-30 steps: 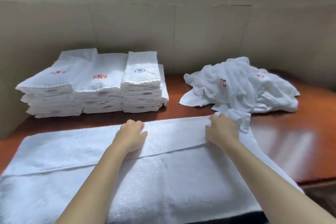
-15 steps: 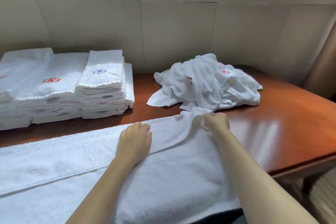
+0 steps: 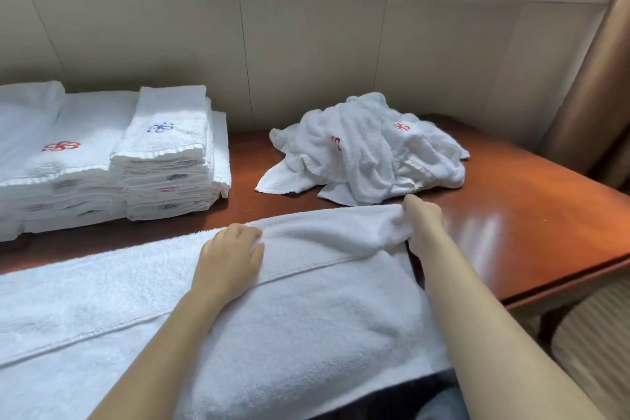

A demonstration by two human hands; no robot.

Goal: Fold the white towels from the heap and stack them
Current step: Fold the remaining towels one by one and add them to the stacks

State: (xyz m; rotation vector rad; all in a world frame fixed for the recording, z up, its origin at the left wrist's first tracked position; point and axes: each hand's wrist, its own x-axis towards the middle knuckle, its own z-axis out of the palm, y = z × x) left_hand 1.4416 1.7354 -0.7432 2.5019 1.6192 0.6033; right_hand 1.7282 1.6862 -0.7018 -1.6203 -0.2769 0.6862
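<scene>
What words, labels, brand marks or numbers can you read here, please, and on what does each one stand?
No text reads as words.
Sewn tags on the right stack and the middle stack: lettering too blurred to read.
Blue flower emblem atop the right stack: no letters.
Red flower emblem atop the middle stack: no letters.
Red emblems on the heap: creased, no letters.
</scene>
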